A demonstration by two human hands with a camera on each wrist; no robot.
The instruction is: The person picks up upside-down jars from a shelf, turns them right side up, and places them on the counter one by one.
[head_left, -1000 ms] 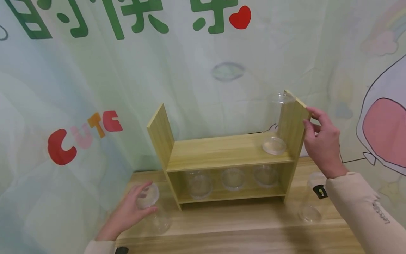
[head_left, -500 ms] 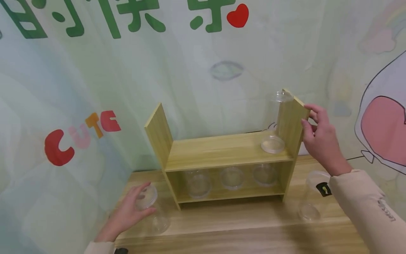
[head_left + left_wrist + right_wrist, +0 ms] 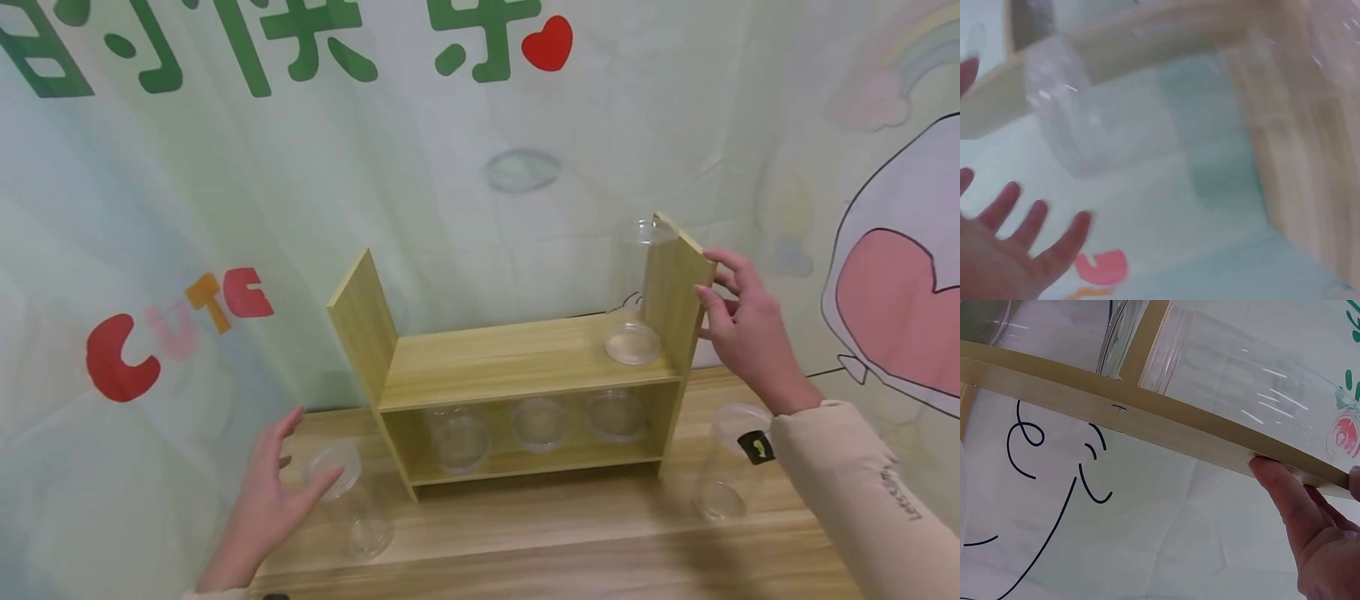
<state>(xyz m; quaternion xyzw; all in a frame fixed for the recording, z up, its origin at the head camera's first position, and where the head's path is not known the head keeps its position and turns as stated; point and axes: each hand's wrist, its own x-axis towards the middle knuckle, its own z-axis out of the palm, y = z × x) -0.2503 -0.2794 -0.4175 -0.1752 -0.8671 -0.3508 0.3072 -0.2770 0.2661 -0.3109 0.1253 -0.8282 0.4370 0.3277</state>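
A two-tier wooden shelf [image 3: 487, 362] stands on the table. At its right side panel [image 3: 686, 304], my right hand [image 3: 750, 337] holds the upper front corner, thumb by the front edge and fingers along the outer face. In the right wrist view, fingertips [image 3: 1266, 465] touch that panel. A clear lidded jar [image 3: 367, 533] stands left of the shelf. My left hand [image 3: 262, 492] is beside its lid, fingers spread and thumb overlapping the lid in the head view. One tall clear jar [image 3: 633, 343] stands on the upper board, against the right panel.
Several clear jars [image 3: 540, 425] fill the lower tier. Right of the shelf, another clear jar [image 3: 720, 500] with a black label stands near my right sleeve [image 3: 847, 467]. A printed cloth [image 3: 450, 208] hangs close behind the shelf. The wooden table [image 3: 525, 533] extends in front.
My left hand has opened off the left jar's lid and moved leftward, leaving the jar standing. My right hand stays on the side panel. The head view has shifted slightly.
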